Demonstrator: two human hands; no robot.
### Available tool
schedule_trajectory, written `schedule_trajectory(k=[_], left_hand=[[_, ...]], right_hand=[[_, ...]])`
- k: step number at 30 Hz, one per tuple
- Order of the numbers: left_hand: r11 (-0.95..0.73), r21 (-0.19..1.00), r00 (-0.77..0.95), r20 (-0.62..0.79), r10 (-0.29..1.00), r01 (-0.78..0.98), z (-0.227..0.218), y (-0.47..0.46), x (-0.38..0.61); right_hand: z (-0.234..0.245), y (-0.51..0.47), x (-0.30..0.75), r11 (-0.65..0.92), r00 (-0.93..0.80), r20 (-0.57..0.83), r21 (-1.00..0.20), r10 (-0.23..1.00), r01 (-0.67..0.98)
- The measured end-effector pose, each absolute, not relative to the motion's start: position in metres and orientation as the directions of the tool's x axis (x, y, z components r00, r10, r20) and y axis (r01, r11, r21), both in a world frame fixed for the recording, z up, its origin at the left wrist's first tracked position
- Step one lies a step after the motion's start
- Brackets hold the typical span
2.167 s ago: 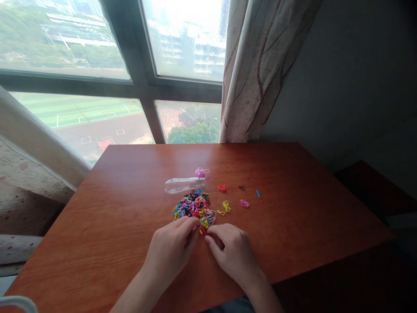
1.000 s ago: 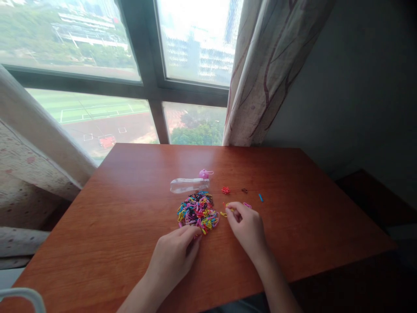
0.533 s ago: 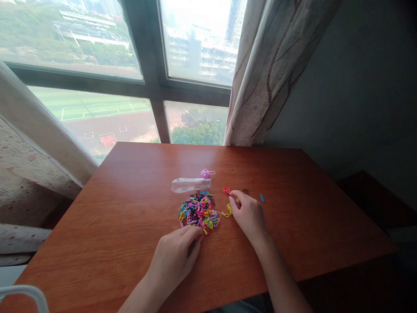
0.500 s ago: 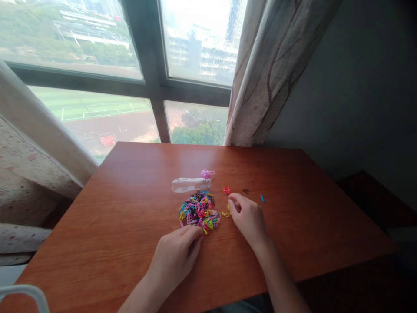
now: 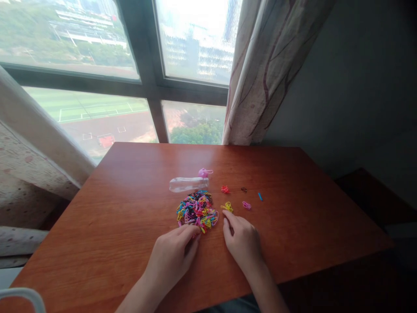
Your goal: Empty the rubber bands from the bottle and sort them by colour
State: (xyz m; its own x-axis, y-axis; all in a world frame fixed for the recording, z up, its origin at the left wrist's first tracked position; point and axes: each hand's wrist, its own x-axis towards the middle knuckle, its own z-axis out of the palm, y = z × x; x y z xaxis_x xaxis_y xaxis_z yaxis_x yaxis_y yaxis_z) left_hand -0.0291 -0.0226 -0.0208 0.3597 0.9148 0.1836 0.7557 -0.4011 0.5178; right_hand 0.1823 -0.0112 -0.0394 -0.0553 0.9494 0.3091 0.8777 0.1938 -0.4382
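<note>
A heap of small, multicoloured elastic hair bands (image 5: 197,208) lies mid-table. At its near edge my left hand (image 5: 174,250) rests with thumb and forefinger pinched together; whatever lies between the tips is too small to make out. To the right of the heap is my right hand (image 5: 241,237), its thumb and forefinger slightly apart, with nothing seen between them. Just beyond its fingertips sits a small group of yellow bands (image 5: 228,207). Pink bands (image 5: 246,205), red bands (image 5: 225,189), a black band (image 5: 244,190) and a blue band (image 5: 260,196) lie separately farther right and back.
Behind the heap a clear plastic bottle-shaped container (image 5: 187,184) lies on its side, near a pink cap with a loop (image 5: 203,173). The wooden table (image 5: 130,187) ends at a window with curtains (image 5: 254,78). A white curved bar (image 5: 24,293) shows at lower left.
My right hand has drawn back toward me from beside the red bands, uncovering the yellow and pink groups. My left hand stays at the heap's near edge. The view has shifted slightly.
</note>
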Motion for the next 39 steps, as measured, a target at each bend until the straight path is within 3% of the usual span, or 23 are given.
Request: schedule_trajectory(k=[13,25,39], left_hand=[[-0.430,0.466,0.346,0.259,0.902,0.773,-0.022,-0.024,-0.030],[-0.420,0.264,0.336,0.311,0.889,0.868,-0.020,-0.021,-0.012],[-0.394,0.454,0.223,0.385,0.896,0.799,-0.021,-0.026,-0.027]], right_hand=[[-0.036,-0.016,0.183,0.247,-0.094,0.311,-0.504,0.946,0.828],[-0.037,-0.015,0.183,0.259,-0.100,0.319,-0.507,0.942,0.822],[-0.029,-0.017,0.181,0.251,-0.103,0.293,-0.530,0.951,0.810]])
